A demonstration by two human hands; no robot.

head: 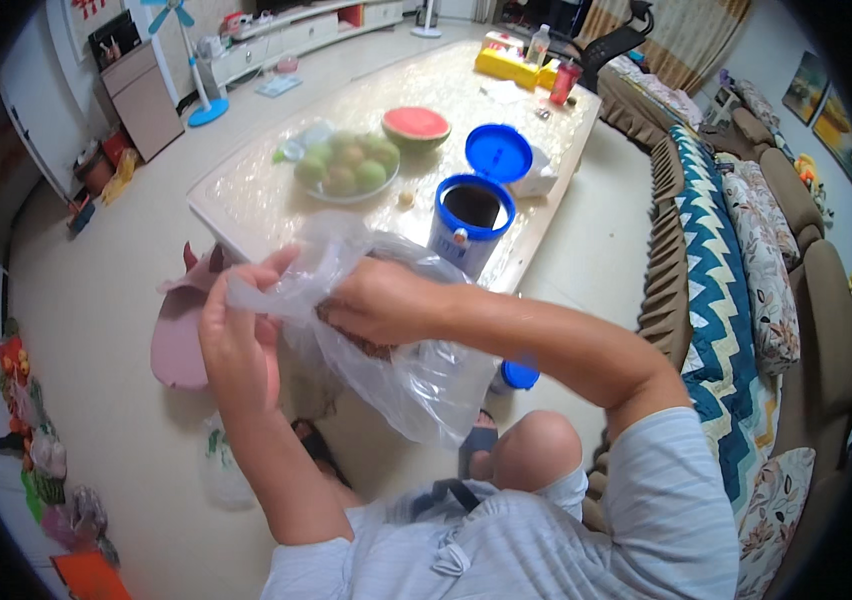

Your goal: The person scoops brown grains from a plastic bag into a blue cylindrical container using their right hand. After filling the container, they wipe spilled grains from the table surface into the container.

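My left hand pinches the gathered rim of a clear plastic bag, which hangs over my lap in front of the table's near edge. Inside the bag's mouth is my right hand, knuckles up, over brown contents that I cannot identify. Its fingertips are hidden, so whether they grip anything is unclear. Just beyond that hand, a white plastic tub with a blue rim stands on the table corner, dark inside. Its blue lid is hinged back.
The table bears a bowl of green fruit, a cut watermelon, a tissue pack and a red can. A pink stool stands left; a blue-lidded container is below right. A sofa lines the right side.
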